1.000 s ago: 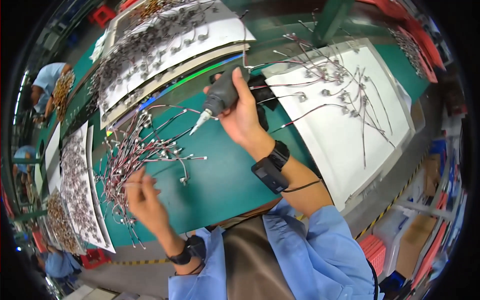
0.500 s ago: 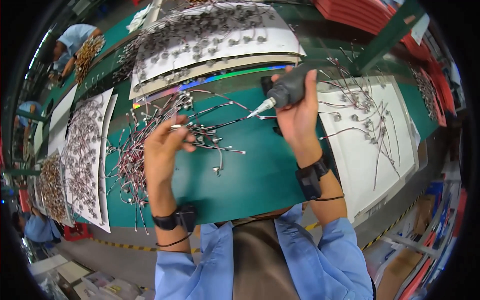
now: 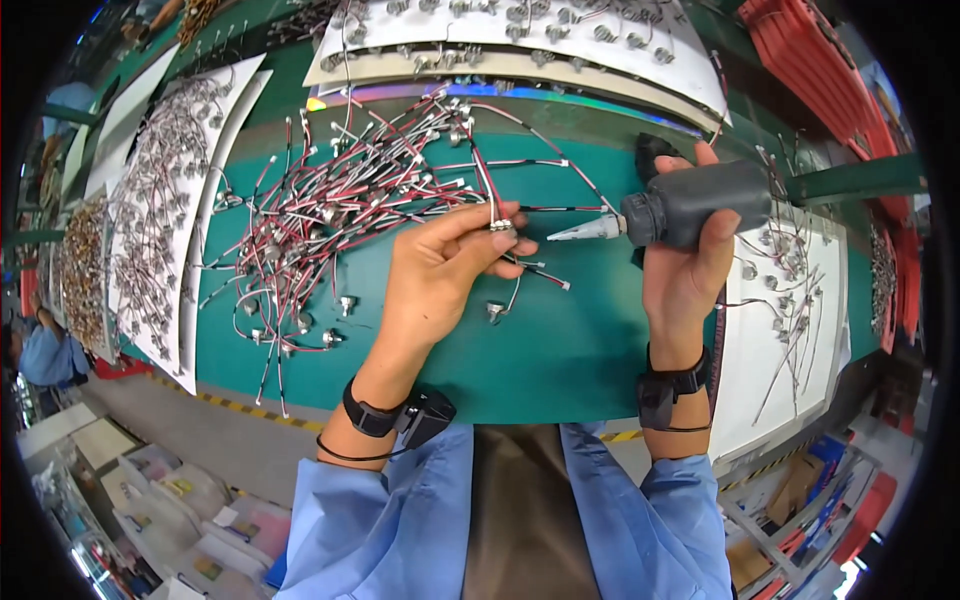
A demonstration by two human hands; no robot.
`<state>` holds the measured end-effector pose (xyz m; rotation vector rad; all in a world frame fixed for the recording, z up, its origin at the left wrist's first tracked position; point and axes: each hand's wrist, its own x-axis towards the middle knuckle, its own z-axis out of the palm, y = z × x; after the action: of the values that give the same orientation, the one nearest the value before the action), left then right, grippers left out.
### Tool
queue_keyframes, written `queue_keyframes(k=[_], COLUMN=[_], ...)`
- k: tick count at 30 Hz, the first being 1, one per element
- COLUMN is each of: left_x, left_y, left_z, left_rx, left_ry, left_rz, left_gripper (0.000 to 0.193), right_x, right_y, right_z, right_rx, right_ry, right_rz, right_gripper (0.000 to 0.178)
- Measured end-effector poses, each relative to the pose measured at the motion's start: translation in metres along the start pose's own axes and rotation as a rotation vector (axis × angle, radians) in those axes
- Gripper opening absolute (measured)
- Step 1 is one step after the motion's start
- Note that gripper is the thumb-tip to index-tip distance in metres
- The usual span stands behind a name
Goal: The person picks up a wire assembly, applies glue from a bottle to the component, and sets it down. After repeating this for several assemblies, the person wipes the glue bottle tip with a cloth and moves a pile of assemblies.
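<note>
left hand is pinching a small metal part just off the right side of the wire pile, partly hidden in the grip. right hand is wrapped round a dark squeeze bottle further right of the pile, nozzle pointing back toward it. can't make out any writing on the bottle.

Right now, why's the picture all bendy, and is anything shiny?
Head view: the fisheye lens curves the striped floor tape and leaves black corners; same view: rainbow glare colours the strip beyond the wires, while the bottle looks fairly sharp.
</note>
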<state>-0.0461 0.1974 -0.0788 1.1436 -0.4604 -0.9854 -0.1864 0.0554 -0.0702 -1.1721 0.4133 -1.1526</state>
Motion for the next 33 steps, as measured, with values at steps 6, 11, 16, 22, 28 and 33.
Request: queue_keyframes(k=[6, 11, 16, 22, 28, 33], left_x=[-0.001, -0.002, -0.003, -0.002, -0.001, 0.003], left_y=[-0.003, -0.009, -0.015, -0.017, -0.017, -0.015], left_z=[0.0, -0.003, -0.003, -0.003, -0.001, -0.001], left_rx=[0.002, 0.055, 0.103, 0.132, 0.166, 0.161], left_ry=[0.025, 0.019, 0.001, -0.022, -0.009, 0.019], left_rz=[0.077, 0.184, 0.245, 0.29, 0.275, 0.239], left_gripper=[0.014, 0.014, 0.015, 0.015, 0.014, 0.016], right_x=[-0.009, -0.016, -0.021, -0.02, -0.017, 0.001], right_y=[0.003, 0.001, 0.002, 0.002, 0.003, -0.004], right_z=[-0.001, 0.0, 0.004, 0.005, 0.004, -0.007], right_rx=[-0.122, -0.176, -0.258, -0.327, -0.225, 0.344], right_ry=[-0.007, 0.004, 0.02, 0.058, 0.087, 0.163], right_rz=[-0.079, -0.118, -0.173, -0.193, -0.165, 0.225], right_gripper=[0.071, 0.071, 0.071, 0.072, 0.066, 0.058])
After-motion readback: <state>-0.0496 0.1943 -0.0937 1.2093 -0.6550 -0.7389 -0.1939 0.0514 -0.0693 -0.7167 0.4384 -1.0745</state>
